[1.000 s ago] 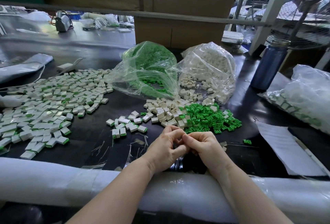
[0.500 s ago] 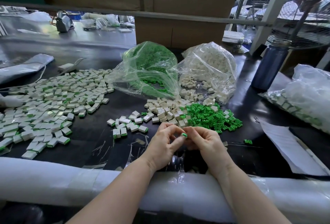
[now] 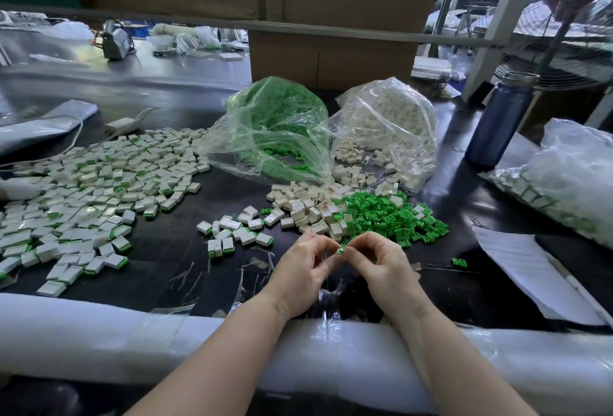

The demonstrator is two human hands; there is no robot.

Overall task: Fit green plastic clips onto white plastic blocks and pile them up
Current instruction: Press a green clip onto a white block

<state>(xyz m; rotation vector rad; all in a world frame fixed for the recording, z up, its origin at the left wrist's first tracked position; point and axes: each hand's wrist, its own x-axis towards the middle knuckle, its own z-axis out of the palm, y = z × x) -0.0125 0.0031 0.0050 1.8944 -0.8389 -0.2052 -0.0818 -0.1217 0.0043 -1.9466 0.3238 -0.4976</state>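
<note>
Both grips, left hand (image 3: 303, 274) and right hand (image 3: 381, 269), pinched on one small green-ended white block (image 3: 339, 250).

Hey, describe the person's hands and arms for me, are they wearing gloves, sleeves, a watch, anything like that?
Both are bare. The left hand and right hand have no gloves, and no rings show. Both forearms are uncovered as far as the bottom edge of the picture: no sleeve, watch or bracelet at either wrist. Fingernails look short, though they are too small to judge further.
</note>
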